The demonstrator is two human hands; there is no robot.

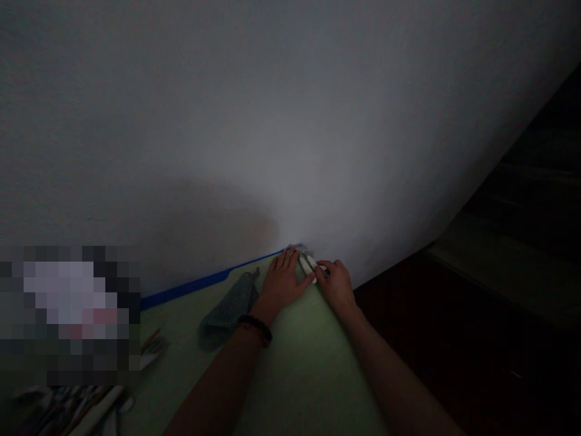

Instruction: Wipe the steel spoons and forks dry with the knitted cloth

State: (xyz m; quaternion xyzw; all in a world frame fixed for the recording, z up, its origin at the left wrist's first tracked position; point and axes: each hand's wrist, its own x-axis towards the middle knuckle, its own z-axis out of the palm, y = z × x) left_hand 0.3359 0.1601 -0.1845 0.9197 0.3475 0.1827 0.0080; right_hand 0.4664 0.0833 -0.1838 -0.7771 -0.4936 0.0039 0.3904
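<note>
- Pale green bench (308, 381), one; top matt, far edge set close to a wall (272, 109).
- White slender pieces (307, 269), apparently two, side by side; at the bench's far corner, between the hands; exact nature too dim to tell.
- Left hand (282, 281), one; palm down near the bench's far corner, fingers straight and close together, thumb out towards the white slender pieces.
- Right hand (336, 283), one; at the bench's right edge, fingers bent, touching the white slender pieces; cannot tell whether they pinch.
- Dark bracelet (255, 327), one; on the left wrist, above the bench.
- Blue strip (184, 292), one; along the bench's far edge.
- Grey-green mesh cloth (229, 312), one; on the bench, left of its far corner.
- Thin mixed articles (91, 409), heaped, blurred; at the bench's near left.
</note>
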